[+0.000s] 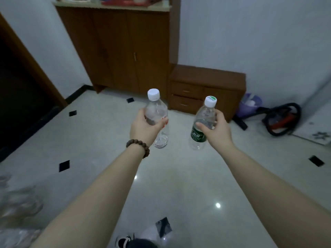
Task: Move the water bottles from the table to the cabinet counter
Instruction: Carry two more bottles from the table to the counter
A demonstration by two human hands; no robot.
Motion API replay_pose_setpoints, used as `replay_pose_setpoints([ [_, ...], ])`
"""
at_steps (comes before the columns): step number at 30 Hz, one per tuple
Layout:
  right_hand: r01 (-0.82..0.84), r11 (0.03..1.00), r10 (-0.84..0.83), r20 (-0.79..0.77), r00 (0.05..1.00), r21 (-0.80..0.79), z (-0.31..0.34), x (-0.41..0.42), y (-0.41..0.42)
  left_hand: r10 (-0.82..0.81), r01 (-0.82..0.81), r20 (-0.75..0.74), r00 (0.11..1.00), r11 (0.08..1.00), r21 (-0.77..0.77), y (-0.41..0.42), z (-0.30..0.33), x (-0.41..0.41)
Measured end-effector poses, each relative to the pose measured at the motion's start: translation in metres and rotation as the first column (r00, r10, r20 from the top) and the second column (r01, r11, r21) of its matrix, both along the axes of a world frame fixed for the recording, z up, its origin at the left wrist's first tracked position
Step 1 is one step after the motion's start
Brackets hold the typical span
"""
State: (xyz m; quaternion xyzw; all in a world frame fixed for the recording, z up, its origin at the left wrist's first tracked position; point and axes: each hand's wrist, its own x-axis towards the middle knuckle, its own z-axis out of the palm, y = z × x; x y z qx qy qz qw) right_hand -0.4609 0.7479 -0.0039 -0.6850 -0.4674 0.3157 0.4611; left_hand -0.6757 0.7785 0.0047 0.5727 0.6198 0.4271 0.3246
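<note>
Both bottles are off the table and in the air — each carried in one hand, arms stretched forward over the pale tiled floor (pixel 179 176). The left hand (pixel 143 127) wraps its fingers round the middle of the clear bottle (pixel 157 120), which stands nearly upright, white cap on top and tipped slightly to the far side. The right hand (pixel 214 130) grips the green-labelled bottle (pixel 201 126) at about its waist, thumb across the near face; this one leans a little, cap up and to the right. The two bottles are near each other but apart. The goal, the cabinet counter (pixel 114 7), lies far and to the left of both hands, at the top of the tall brown cabinet (pixel 114 51) — well apart from the bottles and, by my reading, higher than they are held now. The left hand is the nearer to it. The long axes already run upright, so setting them down should need a walk forward and a lift rather than any turning. A low drawer unit (pixel 206 90) stands to the right of the cabinet.
</note>
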Motion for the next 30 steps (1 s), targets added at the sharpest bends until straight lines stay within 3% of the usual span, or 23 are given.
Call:
replay_pose_setpoints([
  [7,0.376,0.927,-0.376,0.002,0.927,-0.022,-0.017,0.153,-0.096,-0.347,0.346,-0.010,0.938,0.937,-0.033,-0.030,-0.018,0.178],
  [15,0.701,0.712,-0.702,-0.014,0.712,-0.036,-0.024,0.278,-0.216,-0.677,0.675,-0.030,0.736,0.736,-0.051,-0.079,-0.027,0.347],
  [24,0.884,0.465,-0.885,0.015,0.466,-0.037,-0.036,0.383,-0.289,-0.859,0.857,0.008,0.513,0.511,-0.072,-0.115,-0.030,0.515],
  [30,0.921,0.386,-0.922,0.026,0.387,-0.046,-0.036,0.482,-0.272,-0.903,0.901,0.008,0.430,0.428,-0.065,-0.098,-0.027,0.635],
])
